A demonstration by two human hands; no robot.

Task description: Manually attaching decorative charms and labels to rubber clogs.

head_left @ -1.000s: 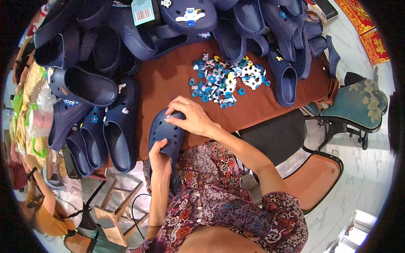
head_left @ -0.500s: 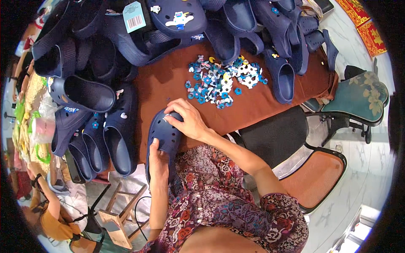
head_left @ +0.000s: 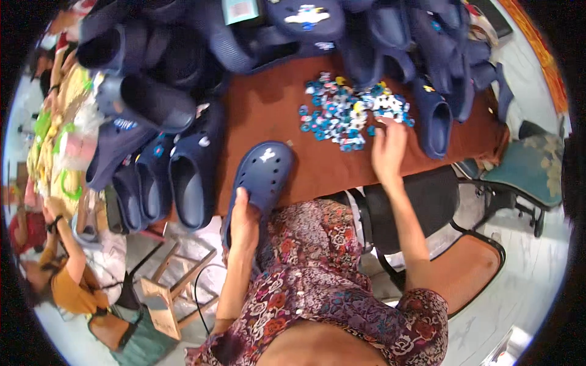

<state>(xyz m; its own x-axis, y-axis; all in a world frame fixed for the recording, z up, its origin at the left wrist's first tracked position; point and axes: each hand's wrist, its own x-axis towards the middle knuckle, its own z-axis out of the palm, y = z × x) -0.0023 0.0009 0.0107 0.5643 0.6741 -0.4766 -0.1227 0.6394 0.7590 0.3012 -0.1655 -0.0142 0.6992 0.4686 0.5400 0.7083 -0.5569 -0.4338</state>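
Observation:
My left hand (head_left: 244,224) holds a navy clog (head_left: 266,173) near the table's front edge, thumb on top. The clog's toe points away from me, and a small white charm (head_left: 267,155) sits in one of its holes. My right hand (head_left: 390,149) reaches over the near right side of a pile of shoe charms (head_left: 337,113), fingers bent down at the white ones. Its fingertips are blurred, so whether they pinch a charm cannot be made out. The pile mixes blue flowers with white and black pieces.
Many navy clogs (head_left: 190,183) crowd the left and far sides of the brown-covered table (head_left: 256,113). One clog (head_left: 437,125) lies right of the charms. Chairs (head_left: 421,198) stand at the right. A wooden stool (head_left: 177,287) and another person (head_left: 76,287) are at the left.
My right hand has left the clog's toe and moved right to the charm pile. A white charm now shows on the clog, still in my left hand. The whole view has shifted.

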